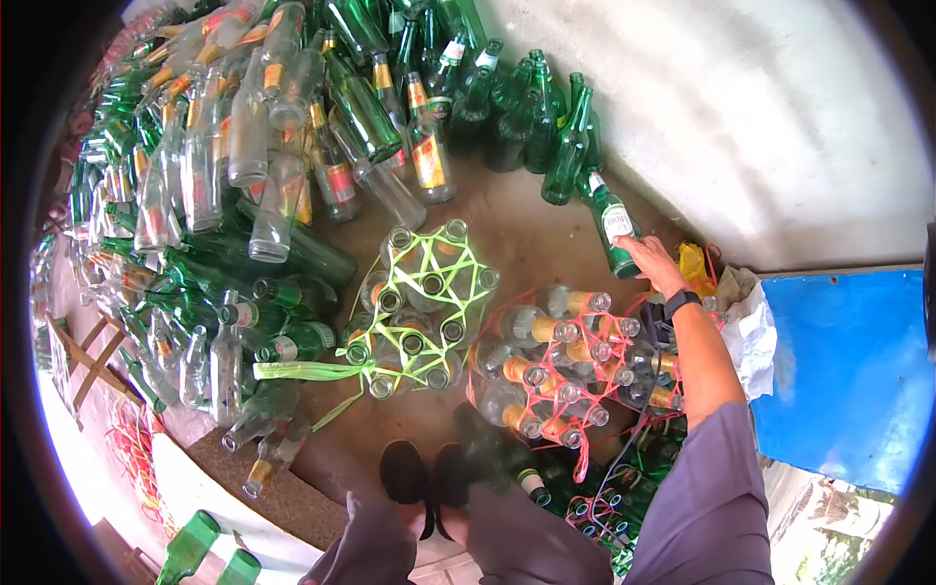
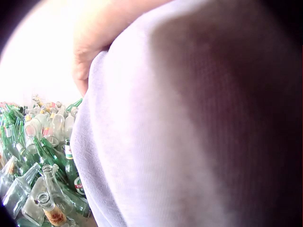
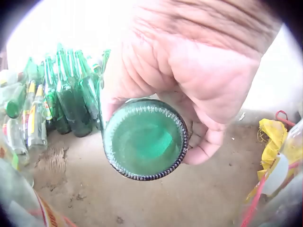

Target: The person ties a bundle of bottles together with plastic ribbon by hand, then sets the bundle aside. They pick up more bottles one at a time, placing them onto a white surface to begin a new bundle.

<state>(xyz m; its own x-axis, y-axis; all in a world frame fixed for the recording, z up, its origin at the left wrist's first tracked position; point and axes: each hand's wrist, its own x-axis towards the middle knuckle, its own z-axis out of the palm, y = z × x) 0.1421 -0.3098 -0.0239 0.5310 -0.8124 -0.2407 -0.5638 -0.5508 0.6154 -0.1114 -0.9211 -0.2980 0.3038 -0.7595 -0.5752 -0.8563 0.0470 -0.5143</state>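
My right hand (image 1: pixel 653 261) grips a green glass beer bottle (image 1: pixel 616 216) with a white label, near the white wall. In the right wrist view the round base of the green bottle (image 3: pixel 144 142) faces the camera, with the thumb and fingers of my right hand (image 3: pixel 189 71) around its sides. The bottle is tilted, its neck toward the upright green bottles (image 1: pixel 567 156). My left hand (image 2: pixel 102 35) shows in part in the left wrist view, draped loosely over grey cloth (image 2: pixel 128 142); the head view does not include it.
Clear bottles (image 1: pixel 434 283) stand bundled in green strapping, beside another bundle (image 1: pixel 570 361) tied with red string. A large heap of bottles (image 1: pixel 224 146) fills the left. A blue panel (image 1: pixel 843 375) and a yellow bag (image 1: pixel 692 268) are at right. Dark shoes (image 1: pixel 405 473) stand below.
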